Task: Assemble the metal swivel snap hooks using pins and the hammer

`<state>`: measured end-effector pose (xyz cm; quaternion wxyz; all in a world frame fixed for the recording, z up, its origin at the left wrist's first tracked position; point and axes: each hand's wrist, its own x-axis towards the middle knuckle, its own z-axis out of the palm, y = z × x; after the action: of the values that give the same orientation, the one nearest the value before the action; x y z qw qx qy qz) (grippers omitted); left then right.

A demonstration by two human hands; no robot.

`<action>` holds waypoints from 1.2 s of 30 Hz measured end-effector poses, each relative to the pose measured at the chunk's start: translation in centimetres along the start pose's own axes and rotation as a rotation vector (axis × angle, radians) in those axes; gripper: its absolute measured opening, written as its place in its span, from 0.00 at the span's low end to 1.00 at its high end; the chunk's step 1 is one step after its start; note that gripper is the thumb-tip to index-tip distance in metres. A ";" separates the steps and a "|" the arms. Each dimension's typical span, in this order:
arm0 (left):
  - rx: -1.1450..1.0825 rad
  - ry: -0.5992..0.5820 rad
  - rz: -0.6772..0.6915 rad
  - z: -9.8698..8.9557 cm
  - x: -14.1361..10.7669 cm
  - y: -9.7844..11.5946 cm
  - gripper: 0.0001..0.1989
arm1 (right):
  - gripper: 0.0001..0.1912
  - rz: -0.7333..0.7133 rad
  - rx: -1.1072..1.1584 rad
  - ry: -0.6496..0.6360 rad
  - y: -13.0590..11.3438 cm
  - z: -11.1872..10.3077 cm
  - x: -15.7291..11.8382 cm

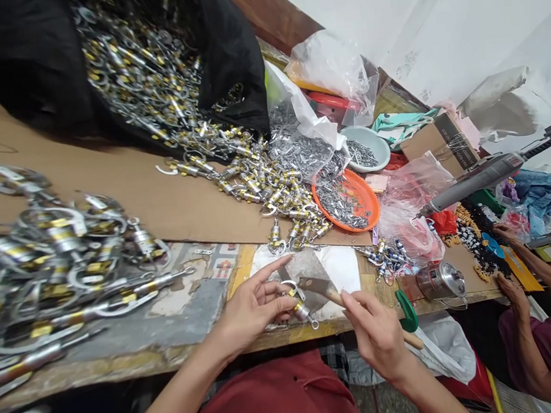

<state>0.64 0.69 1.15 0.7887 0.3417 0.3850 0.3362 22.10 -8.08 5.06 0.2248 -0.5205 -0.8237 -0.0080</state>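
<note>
My left hand (253, 308) pinches a silver hook clip (302, 311) with yellow bands between thumb and fingers; a small ring shows at its lower end. Closed around the wooden handle of a hammer (317, 286) is my right hand (377, 336). The hammer's dark head lies close beside the clip; whether they touch I cannot tell. Beneath both is a worn metal plate (320, 265) on a white sheet (348, 267). A loose pile of similar clips (253, 173) lies just beyond, spilling from a black bag (230, 50).
More clips (62, 251) heap at the left. An orange dish (369, 192) and a pale bowl (381, 149) hold small metal parts. A grey electric screwdriver (476, 182) hangs at right, near blue-banded clips (390, 261) and a metal-lidded jug (441, 282). A co-worker's hands (513, 295) are far right.
</note>
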 end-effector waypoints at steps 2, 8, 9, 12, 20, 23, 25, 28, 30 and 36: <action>-0.006 0.006 0.003 0.0 0.0 0.0 0.45 | 0.33 -0.017 -0.004 0.114 -0.1 -0.1 0.1; 0.018 0.021 0.036 0.0 0.0 0.1 0.46 | 0.31 0.016 -0.034 -0.156 -0.3 -0.4 0.5; 0.022 0.025 0.038 0.1 0.0 0.1 0.46 | 0.31 0.028 -0.023 -0.141 -0.3 -0.4 0.5; 0.017 0.037 0.040 0.2 0.0 0.2 0.47 | 0.32 0.027 0.007 0.001 -0.4 -0.5 0.2; 0.000 0.066 0.028 0.3 -0.2 0.4 0.47 | 0.26 0.158 0.103 -0.074 -0.2 0.0 -0.4; 0.014 0.075 0.016 0.4 -0.2 0.5 0.42 | 0.22 0.300 0.201 0.062 2.1 1.4 0.6; 0.053 0.088 -0.007 0.4 -0.1 0.5 0.30 | 0.21 0.429 0.220 0.049 3.9 2.7 1.5; 0.172 0.085 -0.006 0.3 -0.2 0.3 0.13 | 0.19 0.506 0.247 -0.118 5.8 4.1 2.7; 0.263 0.081 0.042 0.3 -0.2 0.1 0.08 | 0.16 0.464 0.189 -0.224 6.4 4.5 3.6; 0.484 0.146 0.355 0.5 -0.4 -0.2 0.03 | 0.15 0.458 -0.040 -0.057 10.6 4.1 8.8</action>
<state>0.95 0.12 1.40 0.5837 0.5564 0.4439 0.3908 26.61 5.26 2.38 0.1871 -0.6984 -0.6896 0.0418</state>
